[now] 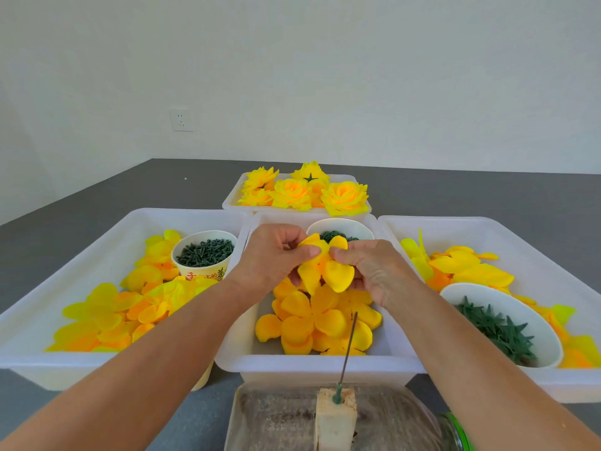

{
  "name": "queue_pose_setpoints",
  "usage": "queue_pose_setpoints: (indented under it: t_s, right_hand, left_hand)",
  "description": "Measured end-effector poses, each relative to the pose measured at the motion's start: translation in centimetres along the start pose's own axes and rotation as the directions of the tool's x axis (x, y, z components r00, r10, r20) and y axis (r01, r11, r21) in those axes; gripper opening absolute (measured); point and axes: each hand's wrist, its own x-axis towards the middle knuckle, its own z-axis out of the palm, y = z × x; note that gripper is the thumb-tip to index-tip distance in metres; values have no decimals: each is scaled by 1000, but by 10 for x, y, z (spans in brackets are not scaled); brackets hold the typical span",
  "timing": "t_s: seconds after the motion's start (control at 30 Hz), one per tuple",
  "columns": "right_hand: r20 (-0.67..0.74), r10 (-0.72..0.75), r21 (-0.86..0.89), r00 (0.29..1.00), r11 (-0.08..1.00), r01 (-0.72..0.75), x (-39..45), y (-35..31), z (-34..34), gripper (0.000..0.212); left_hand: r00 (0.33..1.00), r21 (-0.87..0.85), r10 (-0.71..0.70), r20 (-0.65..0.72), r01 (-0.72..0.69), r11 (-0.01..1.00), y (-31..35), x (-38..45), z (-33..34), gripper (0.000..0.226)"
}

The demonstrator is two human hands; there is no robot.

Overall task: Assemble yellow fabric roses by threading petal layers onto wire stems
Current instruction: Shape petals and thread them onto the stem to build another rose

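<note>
Three big white trays fill the lower half of the frame. The left tray (107, 242) holds loose yellow petals and a cup of dark green pegs (205, 252). The right tray (507, 229) holds more petals and a bowl of green star pieces (500, 327). The middle tray (312, 362) carries a heap of flat petal layers (312, 323).

A smaller tray of finished roses (305, 192) sits above, at frame centre.

Just above the heap, the left hand (270, 255) and right hand (374, 268) both pinch one petal layer (325, 266) (thin cloth, likely feather-light and floppy). It would handle best held near its centre, where the hole should be; the lobes would simply fold.

The wire stem (348, 349) stands upright in a block (335, 415) at bottom centre, bare.
</note>
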Motion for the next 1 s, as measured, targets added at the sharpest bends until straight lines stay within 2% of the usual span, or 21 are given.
queue_pose_setpoints:
  t_s: [0.07, 0.1, 0.2, 0.3, 0.43, 0.6, 0.7, 0.77, 0.87, 0.9, 1.0]
  right_hand:
    - [-53, -122, -160, 991, 981, 113, -1, 2, 1, 10]
    - [-40, -183, -174, 982, 969, 174, -2, 3, 1, 9]
    - [56, -337, -117, 940, 933, 341, -8, 2, 3, 10]
    - [128, -403, -111, 906, 902, 417, -11, 0, 4, 11]
    - [56, -385, -132, 921, 912, 389, -9, 0, 3, 16]
    - [-50, -317, -163, 947, 938, 306, -4, 2, 3, 24]
    - [-51, -340, -160, 939, 931, 328, -4, 3, 2, 17]
    - [-102, -420, -236, 902, 891, 388, -4, 2, 3, 14]
    - [-215, -609, -388, 764, 771, 505, -8, 1, 5, 20]
    - [-194, -618, -381, 762, 763, 523, -9, 1, 6, 20]
    - [2, -441, -236, 897, 872, 429, -14, -1, 9, 29]
  left_hand:
    - [999, -41, 6, 43, -5, 999, 1, -1, 0, 18]
    - [999, -68, -3, 47, 6, 998, 1, -1, 0, 18]
    - [997, -78, -71, -37, 68, 995, -3, 3, -3, 17]
    - [989, 69, -41, -143, 51, 996, -10, 7, -5, 12]
    - [987, 119, -1, -162, 21, 993, -12, 8, -4, 13]
    - [990, 6, -41, -132, 43, 999, -9, 7, -4, 20]
    - [989, -18, -25, -145, 23, 1000, -8, 6, -4, 24]
    - [981, 6, 6, -192, -5, 1000, -10, 7, -4, 29]
    - [962, 71, 40, -268, -22, 997, -11, 8, -3, 36]
    - [961, 76, 45, -274, -25, 997, -11, 7, -3, 37]
    - [971, 58, 51, -234, -39, 998, -10, 5, -1, 34]
